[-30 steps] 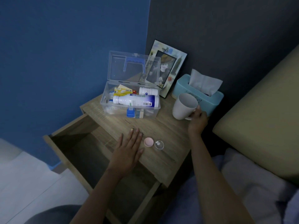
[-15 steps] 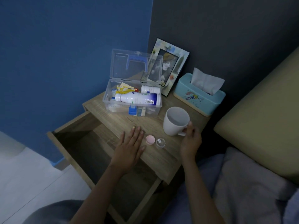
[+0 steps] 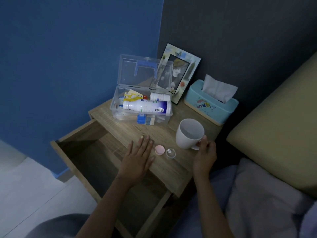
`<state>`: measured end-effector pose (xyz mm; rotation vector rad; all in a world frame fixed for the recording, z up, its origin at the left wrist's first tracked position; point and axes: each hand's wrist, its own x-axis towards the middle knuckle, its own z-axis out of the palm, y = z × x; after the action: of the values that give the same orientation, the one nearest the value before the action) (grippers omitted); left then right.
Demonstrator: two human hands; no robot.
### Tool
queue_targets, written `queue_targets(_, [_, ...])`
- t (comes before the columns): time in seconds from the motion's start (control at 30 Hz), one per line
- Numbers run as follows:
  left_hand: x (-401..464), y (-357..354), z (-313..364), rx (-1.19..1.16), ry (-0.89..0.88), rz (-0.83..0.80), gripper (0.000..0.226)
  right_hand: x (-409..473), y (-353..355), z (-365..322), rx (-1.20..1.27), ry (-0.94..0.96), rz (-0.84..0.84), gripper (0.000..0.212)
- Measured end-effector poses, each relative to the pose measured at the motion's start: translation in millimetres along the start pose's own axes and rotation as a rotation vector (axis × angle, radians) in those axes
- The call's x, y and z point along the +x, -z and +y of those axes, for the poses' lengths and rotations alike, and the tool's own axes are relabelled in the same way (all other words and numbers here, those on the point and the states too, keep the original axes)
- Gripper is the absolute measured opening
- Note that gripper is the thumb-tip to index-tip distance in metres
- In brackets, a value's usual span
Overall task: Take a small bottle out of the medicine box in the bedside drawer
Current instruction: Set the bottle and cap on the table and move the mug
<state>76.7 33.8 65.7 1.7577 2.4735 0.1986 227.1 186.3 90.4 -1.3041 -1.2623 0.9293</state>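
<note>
Left hand flat at nightstand edge — right hand grips mug.

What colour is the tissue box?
Light blue tissue box with a small cartoon print, seen in the head view.

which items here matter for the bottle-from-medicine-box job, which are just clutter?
Job: medicine box, open; white bottles inside; drawer, open; left hand.
Clutter: mug held by right hand; tissue box; photo frame; pink cap.
</note>
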Motion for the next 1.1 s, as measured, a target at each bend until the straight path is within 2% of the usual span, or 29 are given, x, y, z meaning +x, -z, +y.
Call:
queue_targets(0.4, [0, -3, -3, -0.005, 0.000, -0.009, 0.070, -4, 3, -6, -0.005, -0.066, -0.028, 0.031])
queue_targets(0.7, [1, -3, -4, -0.056, -0.001, 0.016, 0.067, -7, 3, -22, 0.019, -0.033, -0.020, 0.032])
queue_targets(0.8, [5, 3, -9, -0.241, 0.054, 0.122, 0.062, 1, -8, -48, 0.137, 0.045, 0.014, 0.029])
queue_targets(0.9, [16, 19, -18, -0.398, 0.171, 0.320, 0.065, 19, -37, -86, 0.288, 0.039, -0.037, 0.040])
queue_targets(1.0, [35, 38, -32, -0.544, 0.288, 0.520, 0.061, 41, -87, -119, 0.340, -0.024, -0.162, 0.026])
queue_targets(1.1, [52, 52, -51, -0.755, 0.452, 0.648, 0.063, 67, -143, -132, 0.208, -0.081, -0.364, 0.036])
